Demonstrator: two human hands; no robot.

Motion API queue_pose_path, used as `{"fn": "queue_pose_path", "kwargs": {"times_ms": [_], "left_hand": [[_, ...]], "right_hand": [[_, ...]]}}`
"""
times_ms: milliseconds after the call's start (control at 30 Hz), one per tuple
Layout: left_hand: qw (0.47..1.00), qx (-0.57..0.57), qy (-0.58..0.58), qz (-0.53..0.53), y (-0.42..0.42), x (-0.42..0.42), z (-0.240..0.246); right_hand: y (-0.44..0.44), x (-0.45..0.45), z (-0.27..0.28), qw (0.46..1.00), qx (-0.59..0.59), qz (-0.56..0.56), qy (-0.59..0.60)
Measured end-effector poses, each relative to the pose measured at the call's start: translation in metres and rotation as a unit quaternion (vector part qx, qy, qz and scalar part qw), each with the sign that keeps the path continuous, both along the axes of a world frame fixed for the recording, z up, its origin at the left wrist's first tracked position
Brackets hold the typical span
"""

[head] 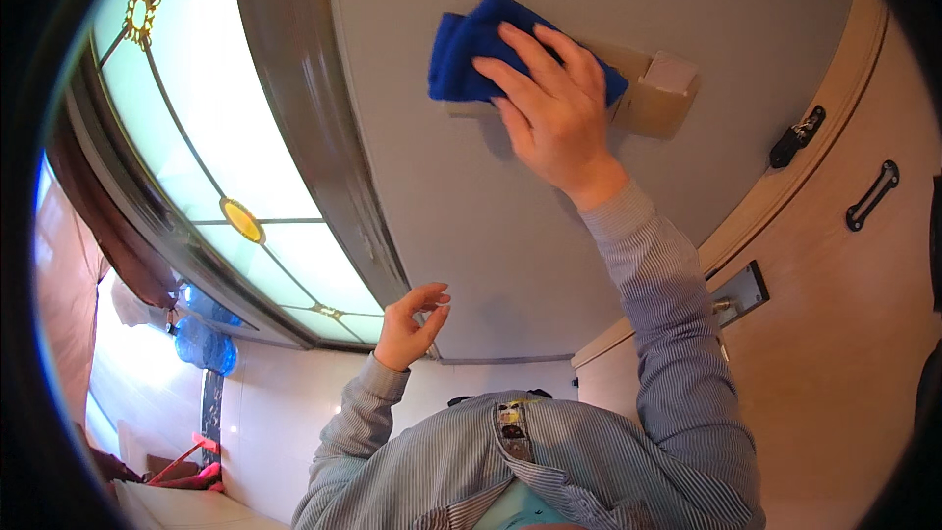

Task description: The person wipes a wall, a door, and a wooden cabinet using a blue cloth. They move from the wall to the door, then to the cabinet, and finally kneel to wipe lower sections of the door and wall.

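My right hand (556,107) is spread over a folded blue cloth (478,51) and presses it to the grey wall (500,235). Behind the cloth is a row of beige wall plates, probably switches, mostly covered. The plate at its right end (655,110) shows, with a paler raised piece (671,71) on it. Lower and to the left, my left hand (412,324) hangs free before the wall's edge near the dark frame. Its fingers are loosely bent and apart, with nothing in them.
A sliding door with frosted glass panes (257,125) and a dark frame (302,88) stands at left. To the right is a wooden door (824,324) with a black latch (795,136) beside it. Blue water bottles (202,342) stand at lower left on the pale floor (272,412).
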State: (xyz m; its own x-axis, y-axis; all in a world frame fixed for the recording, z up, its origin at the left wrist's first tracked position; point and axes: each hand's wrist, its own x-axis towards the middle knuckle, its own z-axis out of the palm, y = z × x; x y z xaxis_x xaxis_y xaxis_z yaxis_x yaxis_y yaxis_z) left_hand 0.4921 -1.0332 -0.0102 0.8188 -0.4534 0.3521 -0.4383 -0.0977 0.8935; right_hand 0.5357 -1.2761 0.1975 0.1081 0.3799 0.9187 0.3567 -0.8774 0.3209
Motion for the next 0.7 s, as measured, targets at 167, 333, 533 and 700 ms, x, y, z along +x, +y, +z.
{"fn": "queue_pose_path", "kwargs": {"times_ms": [167,333,533,700], "left_hand": [[1.0,0.023,0.02,0.006,0.002,-0.005,-0.007],[0.999,0.037,0.029,-0.013,-0.001,-0.009,-0.014],[0.997,0.059,0.04,-0.042,-0.023,-0.013,-0.019],[0.991,0.085,0.032,-0.102,-0.054,-0.016,-0.016]], "right_hand": [[0.025,0.025,-0.061,0.989,-0.102,0.024,0.106],[0.016,0.015,-0.129,0.963,-0.167,0.072,0.201],[-0.079,-0.03,-0.144,0.987,-0.055,-0.011,0.151],[-0.169,-0.087,-0.142,0.977,0.046,-0.181,0.107]]}}
